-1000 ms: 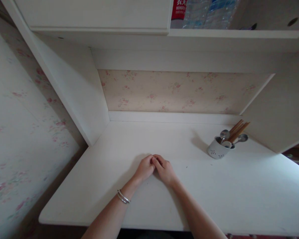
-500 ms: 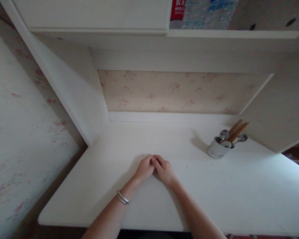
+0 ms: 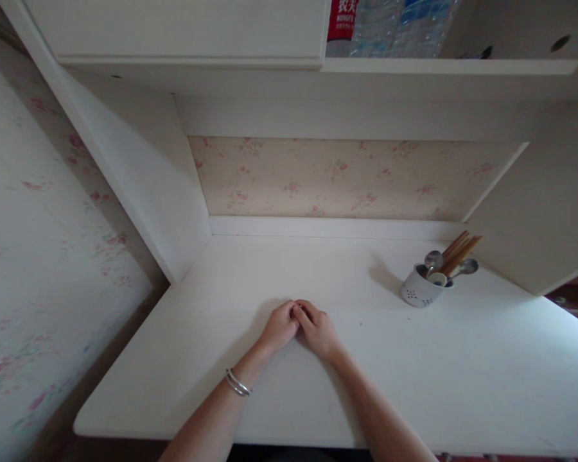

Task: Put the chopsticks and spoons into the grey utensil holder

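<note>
My left hand (image 3: 279, 326) and my right hand (image 3: 319, 331) rest together on the white desk (image 3: 279, 269), near its middle. Both are closed, their curled fingers meeting at the tips and partly overlapping. No object shows in either hand, though the insides of the fingers are hidden. Two thin silver bangles (image 3: 237, 383) circle my left wrist. Off to the right of my hands, a white perforated utensil holder (image 3: 418, 289) stands upright on the desk. Metal spoons (image 3: 468, 266) and wooden chopsticks (image 3: 457, 253) lean out of it.
Above the desk runs a white shelf (image 3: 443, 66) with clear plastic bottles (image 3: 376, 29) and a red-labelled item (image 3: 341, 19) on it. A white side panel (image 3: 139, 167) rises at the left. Floral wallpaper (image 3: 313, 176) covers the back, and the desk's rounded front corner is at lower left.
</note>
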`<state>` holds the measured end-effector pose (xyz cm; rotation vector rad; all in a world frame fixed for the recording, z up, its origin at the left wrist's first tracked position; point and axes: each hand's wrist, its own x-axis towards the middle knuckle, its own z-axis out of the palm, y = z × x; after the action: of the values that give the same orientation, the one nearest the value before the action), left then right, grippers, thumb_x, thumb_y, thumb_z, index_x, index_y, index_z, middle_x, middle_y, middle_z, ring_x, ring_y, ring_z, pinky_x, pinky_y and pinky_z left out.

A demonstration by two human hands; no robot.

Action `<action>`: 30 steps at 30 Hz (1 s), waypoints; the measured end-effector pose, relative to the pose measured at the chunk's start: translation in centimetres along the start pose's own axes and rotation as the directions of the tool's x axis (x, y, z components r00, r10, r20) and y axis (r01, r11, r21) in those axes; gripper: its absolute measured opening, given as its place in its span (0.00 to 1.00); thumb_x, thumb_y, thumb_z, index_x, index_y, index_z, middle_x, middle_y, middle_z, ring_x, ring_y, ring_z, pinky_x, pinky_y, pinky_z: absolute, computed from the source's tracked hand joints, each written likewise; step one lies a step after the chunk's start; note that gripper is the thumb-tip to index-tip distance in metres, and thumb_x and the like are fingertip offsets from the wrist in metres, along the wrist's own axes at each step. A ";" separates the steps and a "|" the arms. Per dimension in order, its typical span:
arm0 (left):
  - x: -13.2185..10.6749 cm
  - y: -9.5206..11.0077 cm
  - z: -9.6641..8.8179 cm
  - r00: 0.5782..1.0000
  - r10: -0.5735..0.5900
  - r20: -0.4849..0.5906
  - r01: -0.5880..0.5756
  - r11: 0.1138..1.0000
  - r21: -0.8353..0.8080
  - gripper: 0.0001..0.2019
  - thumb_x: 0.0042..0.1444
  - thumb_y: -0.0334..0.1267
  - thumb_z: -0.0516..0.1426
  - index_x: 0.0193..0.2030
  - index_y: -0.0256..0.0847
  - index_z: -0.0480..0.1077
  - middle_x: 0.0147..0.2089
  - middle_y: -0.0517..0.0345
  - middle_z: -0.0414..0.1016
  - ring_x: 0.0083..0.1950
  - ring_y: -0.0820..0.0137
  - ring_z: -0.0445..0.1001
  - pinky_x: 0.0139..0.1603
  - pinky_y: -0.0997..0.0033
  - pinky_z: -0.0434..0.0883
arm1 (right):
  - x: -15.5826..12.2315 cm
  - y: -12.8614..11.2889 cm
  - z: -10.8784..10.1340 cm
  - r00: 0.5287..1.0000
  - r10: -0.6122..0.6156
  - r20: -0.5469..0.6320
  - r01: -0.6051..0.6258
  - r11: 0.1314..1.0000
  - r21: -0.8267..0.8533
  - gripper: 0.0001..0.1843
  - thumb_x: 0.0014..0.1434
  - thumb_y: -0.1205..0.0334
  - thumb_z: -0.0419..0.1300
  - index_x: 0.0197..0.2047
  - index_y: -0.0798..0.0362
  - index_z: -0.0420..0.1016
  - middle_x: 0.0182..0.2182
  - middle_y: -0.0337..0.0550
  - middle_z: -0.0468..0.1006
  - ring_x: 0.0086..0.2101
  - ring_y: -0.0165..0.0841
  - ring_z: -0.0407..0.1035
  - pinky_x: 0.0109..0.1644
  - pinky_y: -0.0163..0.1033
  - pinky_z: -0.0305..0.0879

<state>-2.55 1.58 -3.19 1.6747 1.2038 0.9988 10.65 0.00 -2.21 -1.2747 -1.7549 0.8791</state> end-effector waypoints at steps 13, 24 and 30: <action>0.0 -0.1 0.0 1.000 -0.005 0.007 0.005 1.000 -0.002 0.12 0.51 0.27 0.50 0.38 0.38 0.72 0.39 0.53 0.77 0.41 0.68 0.74 0.45 0.70 0.68 | 0.0 0.2 0.0 1.000 -0.004 0.004 0.004 1.000 -0.008 0.21 0.67 0.49 0.48 0.51 0.51 0.74 0.40 0.46 0.81 0.40 0.37 0.75 0.47 0.39 0.67; 0.1 -0.2 0.0 1.000 0.004 0.006 -0.004 1.000 0.003 0.13 0.50 0.26 0.49 0.39 0.38 0.72 0.40 0.54 0.77 0.42 0.68 0.74 0.46 0.70 0.68 | 0.1 0.1 0.0 1.000 -0.007 0.002 0.007 1.000 0.004 0.20 0.66 0.49 0.48 0.51 0.50 0.74 0.40 0.45 0.81 0.41 0.36 0.75 0.47 0.38 0.66; 0.0 -0.2 0.0 1.000 0.007 0.006 -0.007 1.000 -0.003 0.12 0.51 0.26 0.50 0.38 0.38 0.72 0.40 0.53 0.77 0.42 0.67 0.73 0.46 0.69 0.68 | 0.0 0.1 0.0 1.000 -0.006 0.004 0.006 1.000 -0.002 0.21 0.66 0.49 0.48 0.51 0.50 0.74 0.41 0.46 0.81 0.42 0.37 0.74 0.47 0.38 0.66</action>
<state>-2.62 1.67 -3.41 1.6796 1.1933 0.9981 10.67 0.04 -2.36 -1.2696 -1.7619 0.8774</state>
